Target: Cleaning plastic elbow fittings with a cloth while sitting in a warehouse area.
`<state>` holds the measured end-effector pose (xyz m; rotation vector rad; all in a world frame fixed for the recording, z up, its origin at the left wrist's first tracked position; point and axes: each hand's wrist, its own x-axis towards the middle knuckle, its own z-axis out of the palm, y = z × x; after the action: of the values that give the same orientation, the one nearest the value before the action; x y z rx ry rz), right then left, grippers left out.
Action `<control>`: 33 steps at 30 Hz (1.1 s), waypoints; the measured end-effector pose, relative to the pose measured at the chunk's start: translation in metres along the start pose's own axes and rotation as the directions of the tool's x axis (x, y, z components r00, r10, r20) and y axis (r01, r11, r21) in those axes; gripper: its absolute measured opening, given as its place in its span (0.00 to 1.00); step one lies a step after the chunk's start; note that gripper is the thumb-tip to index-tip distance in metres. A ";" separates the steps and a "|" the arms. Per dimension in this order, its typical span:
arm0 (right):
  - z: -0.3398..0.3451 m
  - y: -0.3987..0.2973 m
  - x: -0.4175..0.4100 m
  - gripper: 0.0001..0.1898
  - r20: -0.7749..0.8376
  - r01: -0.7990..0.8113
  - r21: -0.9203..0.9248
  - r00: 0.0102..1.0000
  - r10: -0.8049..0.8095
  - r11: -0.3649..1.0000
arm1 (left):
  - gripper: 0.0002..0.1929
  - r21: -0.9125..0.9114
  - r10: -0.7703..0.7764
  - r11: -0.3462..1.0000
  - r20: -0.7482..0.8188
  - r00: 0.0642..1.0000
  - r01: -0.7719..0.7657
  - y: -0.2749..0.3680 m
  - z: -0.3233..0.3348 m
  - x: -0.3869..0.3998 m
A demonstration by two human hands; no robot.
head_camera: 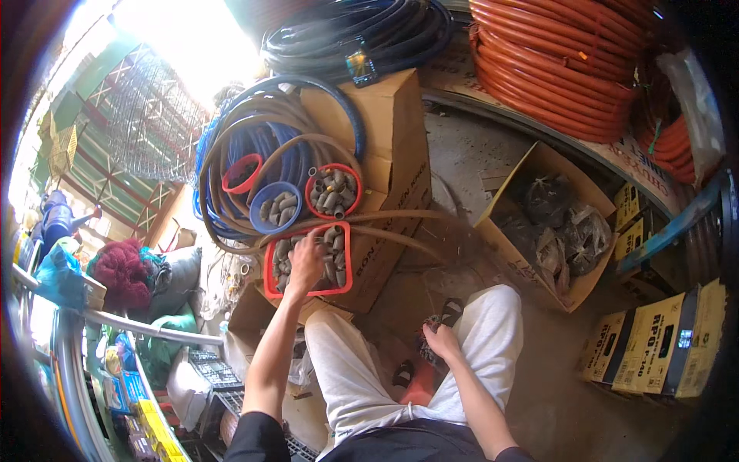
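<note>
My left hand (307, 263) is over a red rectangular plastic basket (350, 260) of grey elbow pipe fittings (333, 238). Its fingers are blurred among the fittings, and I cannot tell if they grip one. Low between my knees, my right hand (443, 342) is closed around a dark, rough-textured clump (427, 351) with reddish flecks; its exact kind is unclear. Behind the basket stand a blue round basket (252, 215) and a red round basket (359, 199), both with grey fittings. Another red basket (227, 180) holds small dark pieces.
The baskets rest by a large cardboard box (404, 150) with coiled hoses (231, 127) around them. An open carton (491, 242) of bagged items stands at right, near printed cartons (646, 341). Orange pipe coils (554, 75) sit behind. A metal rail (150, 328) crosses the left.
</note>
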<state>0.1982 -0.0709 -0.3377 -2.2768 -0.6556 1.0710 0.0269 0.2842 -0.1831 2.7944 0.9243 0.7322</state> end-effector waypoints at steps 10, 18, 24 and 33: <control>-0.018 0.041 -0.021 0.24 0.148 0.231 0.794 0.824 -0.547 0.563 | 0.18 -0.850 -0.562 0.013 0.429 0.707 0.526 0.146 -0.049 -0.175; -0.082 -0.108 -0.171 0.32 0.052 0.510 0.408 0.815 -0.577 0.757 | 0.18 -0.814 -0.298 0.059 0.538 0.788 0.578 0.246 -0.066 -0.188; -0.081 -0.108 -0.185 0.23 -0.033 0.609 0.059 0.793 -0.608 0.791 | 0.18 -0.620 -0.046 0.748 0.306 0.951 0.235 0.235 -0.100 -0.176; -0.060 -0.104 -0.184 0.16 -0.241 0.688 -0.241 0.641 -0.729 0.685 | 0.23 -0.340 -0.111 0.881 0.529 0.841 0.330 0.251 -0.115 -0.178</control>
<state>0.1208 -0.1238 -0.1387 -1.9080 -1.3581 0.2621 -0.0182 -0.0291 -0.0936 2.2617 0.8473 0.1262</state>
